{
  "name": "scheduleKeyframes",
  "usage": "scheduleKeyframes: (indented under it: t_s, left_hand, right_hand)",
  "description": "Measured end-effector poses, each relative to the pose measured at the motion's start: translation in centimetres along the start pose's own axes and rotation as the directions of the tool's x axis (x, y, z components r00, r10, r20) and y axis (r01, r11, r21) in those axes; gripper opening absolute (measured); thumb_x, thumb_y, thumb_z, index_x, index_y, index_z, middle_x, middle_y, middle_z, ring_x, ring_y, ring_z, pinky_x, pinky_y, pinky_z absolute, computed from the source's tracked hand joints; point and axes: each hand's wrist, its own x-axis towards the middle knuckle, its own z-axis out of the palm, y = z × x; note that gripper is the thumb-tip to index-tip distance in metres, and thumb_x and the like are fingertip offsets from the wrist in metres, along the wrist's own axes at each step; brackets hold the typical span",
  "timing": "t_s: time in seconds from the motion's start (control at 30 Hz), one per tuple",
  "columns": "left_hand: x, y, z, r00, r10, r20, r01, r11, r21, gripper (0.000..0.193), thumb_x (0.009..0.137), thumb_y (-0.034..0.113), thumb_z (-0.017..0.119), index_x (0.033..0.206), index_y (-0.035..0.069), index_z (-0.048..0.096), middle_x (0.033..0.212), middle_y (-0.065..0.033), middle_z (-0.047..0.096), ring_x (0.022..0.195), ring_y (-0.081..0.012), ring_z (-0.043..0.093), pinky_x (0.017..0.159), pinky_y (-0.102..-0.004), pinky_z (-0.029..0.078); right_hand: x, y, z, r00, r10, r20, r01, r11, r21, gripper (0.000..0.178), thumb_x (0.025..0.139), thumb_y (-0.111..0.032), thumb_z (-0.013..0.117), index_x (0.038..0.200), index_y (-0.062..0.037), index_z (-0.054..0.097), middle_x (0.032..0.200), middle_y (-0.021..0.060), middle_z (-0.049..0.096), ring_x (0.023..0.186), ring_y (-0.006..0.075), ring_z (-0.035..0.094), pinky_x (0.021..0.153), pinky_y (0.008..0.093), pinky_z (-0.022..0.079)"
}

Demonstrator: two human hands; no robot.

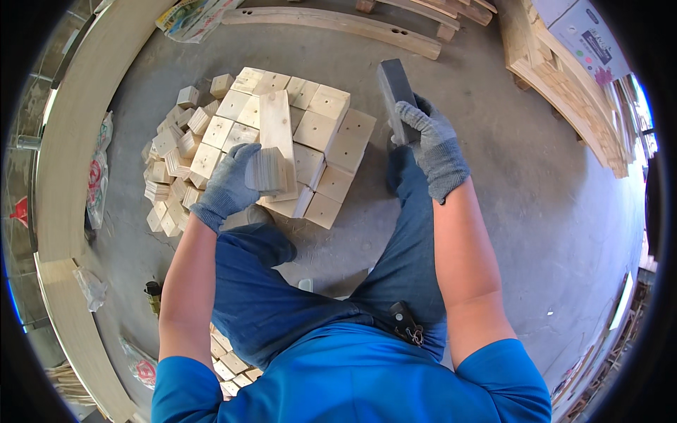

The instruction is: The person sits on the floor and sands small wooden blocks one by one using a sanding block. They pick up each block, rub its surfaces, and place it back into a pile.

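- The gloved fingers [243,151] of the left hand [227,180] are curled round a square wooden block [266,171], gripping it from its left; the underside of the grip is hidden.
- The right hand [434,144] has its thumb and fingers closed on the lower part of a dark grey bar [396,88], its far end sticking out free; the fingers behind it are mostly hidden.
- The held block is over the near side of the block stack [319,131]; the bar is off the stack's right side, well apart from the block.
- The bar's long axis points away from the body, its far end leaning slightly toward the stack, so bar and block seem to need a sideways closing of the gap.
- A pale plank [276,116] lies on top of the stack, lengthwise away from the body, partly behind the held block; I cannot tell whether they touch.
- Loose blocks [188,144] are heaped left of the stack, on the concrete floor [536,190].
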Motion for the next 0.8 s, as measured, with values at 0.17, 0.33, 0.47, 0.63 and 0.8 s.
scheduleKeyframes:
  t_s: [0.17,0.33,0.47,0.63,0.8]
  left_hand:
    - [-0.5,-3.1,0.9,0.999,0.024,-0.027,-0.027,0.993,-0.114,0.1,0.066,0.006,0.084,0.159,0.012,0.047,0.152,-0.0178,0.055,0.144,-0.0375,0.054,0.123,-0.0434,0.046]
    - [-1.4,-3.9,2.0,0.989,0.092,-0.12,-0.107,0.987,-0.122,0.103,0.066,0.005,0.086,0.16,0.012,0.046,0.154,-0.0179,0.053,0.145,-0.0382,0.053,0.123,-0.0433,0.045]
    - [-1.5,-2.9,1.8,0.993,0.036,-0.111,-0.049,0.991,-0.121,0.098,0.066,0.005,0.086,0.157,0.011,0.049,0.153,-0.0176,0.055,0.144,-0.0387,0.054,0.122,-0.0438,0.046]
    - [-1.3,-2.8,1.7,0.988,0.091,-0.124,-0.104,0.989,-0.107,0.09,0.066,0.005,0.085,0.15,0.011,0.054,0.149,-0.0175,0.056,0.141,-0.0396,0.056,0.12,-0.0438,0.048]
    - [-1.0,-1.7,2.1,0.993,0.064,-0.104,-0.074,0.992,-0.098,0.089,0.068,0.005,0.085,0.151,0.011,0.052,0.15,-0.0178,0.054,0.139,-0.0418,0.057,0.118,-0.0443,0.05]
  right_hand:
    - [-0.1,-0.4,1.0,1.0,-0.015,-0.003,0.014,0.999,-0.045,0.064,0.095,-0.025,0.086,0.148,0.0007,0.062,0.115,0.0062,0.073,0.091,0.0132,0.068,0.076,0.03,0.059]
    - [0.1,0.0,1.0,1.0,-0.01,0.027,0.012,0.997,-0.071,0.066,0.095,-0.026,0.086,0.149,0.0021,0.061,0.118,0.0072,0.074,0.095,0.0135,0.068,0.08,0.0289,0.057]
    - [0.6,0.7,0.6,0.999,-0.029,0.041,0.033,0.994,-0.101,0.067,0.095,-0.026,0.087,0.149,0.003,0.062,0.123,0.009,0.074,0.103,0.0154,0.068,0.09,0.0291,0.055]
    - [0.4,0.7,1.1,0.999,-0.023,0.034,0.028,0.992,-0.124,0.069,0.094,-0.027,0.087,0.15,0.0035,0.061,0.131,0.0114,0.073,0.113,0.0184,0.067,0.101,0.0304,0.052]
    - [0.5,0.8,0.9,0.999,-0.025,0.027,0.029,0.987,-0.155,0.07,0.094,-0.029,0.087,0.15,0.0034,0.061,0.135,0.0125,0.072,0.118,0.0193,0.067,0.104,0.0317,0.051]
